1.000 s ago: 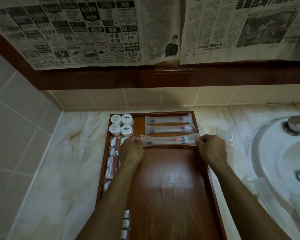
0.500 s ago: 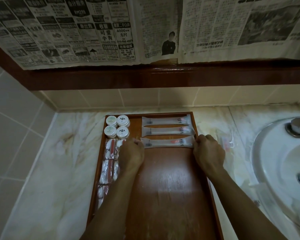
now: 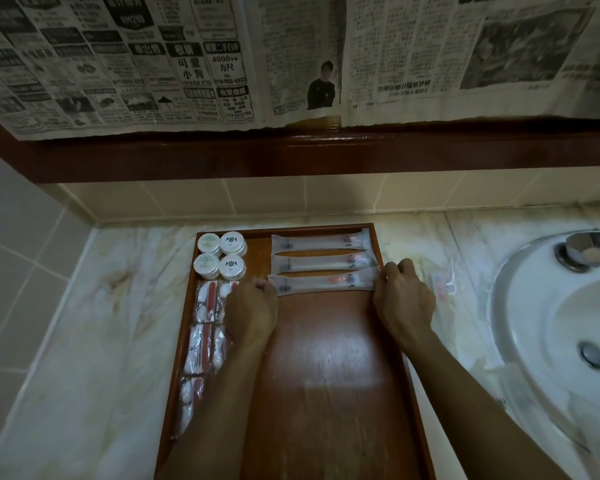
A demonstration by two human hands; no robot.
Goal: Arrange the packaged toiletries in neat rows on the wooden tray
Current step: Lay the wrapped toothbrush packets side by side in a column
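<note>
wooden tray (image 3: 326, 393) on marble counter (image 3: 94, 341), long axis running away from viewer, far rim close to tiled back wall (image 3: 291, 199). sink basin (image 3: 551, 323) just right of tray, strip of counter between. near two-thirds of tray floor bare, right of left column.

far right of tray: three long frosted sachets in a stack of rows. top sachet (image 3: 321, 241) and middle sachet (image 3: 323, 262) level, parallel, slim gap between. third sachet (image 3: 326, 284) nearest, slightly tilted, right end higher and reaching right rim. translucent white film, dark mark near left end, reddish patch and dark logo toward right.

left hand (image 3: 252, 311) curled, pinching left end of third sachet. right hand (image 3: 404, 299) curled, pinching right end at tray rim, knuckles over the counter.

far left corner: four round white tubs (image 3: 221, 255), two by two, touching. below them, along left rim: clear packets (image 3: 201, 341) with white and red contents, in a column, partly hidden by left forearm.

small clear packet (image 3: 442, 289) off tray, on counter beside right hand.
</note>
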